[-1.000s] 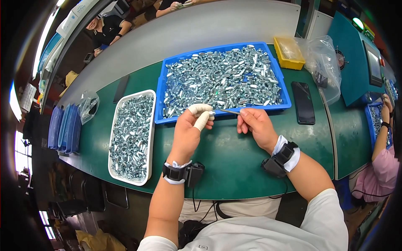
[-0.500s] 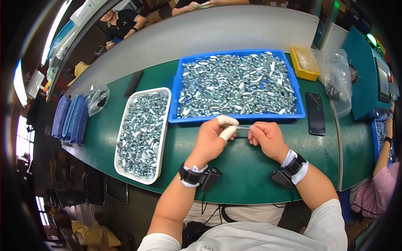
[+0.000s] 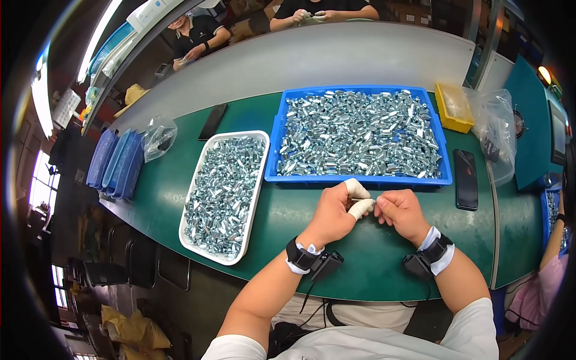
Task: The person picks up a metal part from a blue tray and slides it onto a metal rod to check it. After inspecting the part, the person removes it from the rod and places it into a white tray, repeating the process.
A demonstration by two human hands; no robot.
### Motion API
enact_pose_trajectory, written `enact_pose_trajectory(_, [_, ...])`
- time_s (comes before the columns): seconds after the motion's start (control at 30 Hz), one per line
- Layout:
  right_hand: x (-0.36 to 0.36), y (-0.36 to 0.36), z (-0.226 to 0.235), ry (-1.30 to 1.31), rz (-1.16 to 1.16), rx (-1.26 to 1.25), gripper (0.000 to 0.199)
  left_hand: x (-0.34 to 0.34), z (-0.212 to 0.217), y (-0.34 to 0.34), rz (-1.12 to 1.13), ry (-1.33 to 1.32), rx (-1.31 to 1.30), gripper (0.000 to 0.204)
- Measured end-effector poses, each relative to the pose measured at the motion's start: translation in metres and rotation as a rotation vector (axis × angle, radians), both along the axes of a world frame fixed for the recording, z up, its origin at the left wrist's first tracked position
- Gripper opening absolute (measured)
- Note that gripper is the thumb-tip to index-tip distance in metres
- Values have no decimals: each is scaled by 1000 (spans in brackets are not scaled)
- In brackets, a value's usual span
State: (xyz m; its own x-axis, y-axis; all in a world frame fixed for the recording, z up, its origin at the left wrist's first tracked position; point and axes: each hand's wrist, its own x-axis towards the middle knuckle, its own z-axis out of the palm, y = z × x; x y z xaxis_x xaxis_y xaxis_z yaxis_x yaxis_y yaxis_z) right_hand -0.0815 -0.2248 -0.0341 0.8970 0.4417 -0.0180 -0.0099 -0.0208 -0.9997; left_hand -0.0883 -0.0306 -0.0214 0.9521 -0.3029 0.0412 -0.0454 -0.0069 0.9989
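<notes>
My left hand (image 3: 333, 211), with white finger covers on thumb and forefinger, is closed in a pinch in front of the blue tray. What lies between those fingertips is too small and hidden to make out. A thin metal rod (image 3: 363, 200) shows at the fingertips, and my right hand (image 3: 403, 214) is pinched on its right end. Both hands almost touch, just above the green table. Beyond them the blue tray (image 3: 360, 180) is heaped with small shiny metal hex pieces (image 3: 360, 135). To the left, a white tray (image 3: 262, 168) holds more of the same pieces (image 3: 222, 195).
Right of the blue tray are a yellow box (image 3: 454, 108), a clear plastic bag (image 3: 498, 132) and a black phone (image 3: 465, 180). Blue bins (image 3: 123, 165) and a dark flat object (image 3: 213, 122) are at left. A grey partition (image 3: 372, 57) separates co-workers opposite; another person sits at right.
My hands have come closer together, so less of the thin rod shows between them. The whole view has shifted, with the table and trays now further right and slightly lower.
</notes>
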Motion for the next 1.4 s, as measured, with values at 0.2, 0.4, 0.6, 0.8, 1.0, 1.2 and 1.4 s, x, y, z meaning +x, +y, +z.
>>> enact_pose_trajectory(0.2, [1,0,0,24,-4,55,37,-3,8,-4,39,-101,30,8])
enact_pose_trajectory(0.4, [-2,4,-4,-30,-12,45,37,0,6,-3,99,6,76,8])
enact_pose_trajectory(0.6, [-3,6,-1,-59,-76,4,36,8,9,17,180,140,146,7])
enact_pose_trajectory(0.8, [0,5,-6,-4,-93,85,35,34,13,73,949,-284,-216,13])
enact_pose_trajectory(1.0, [2,3,-7,13,-71,128,35,40,7,68,1055,-365,-98,23])
enact_pose_trajectory(1.2, [4,3,-6,-4,-54,123,35,56,8,48,480,-562,817,26])
enact_pose_trajectory(1.4, [2,5,-5,-2,-35,125,35,88,12,47,314,-535,1083,21])
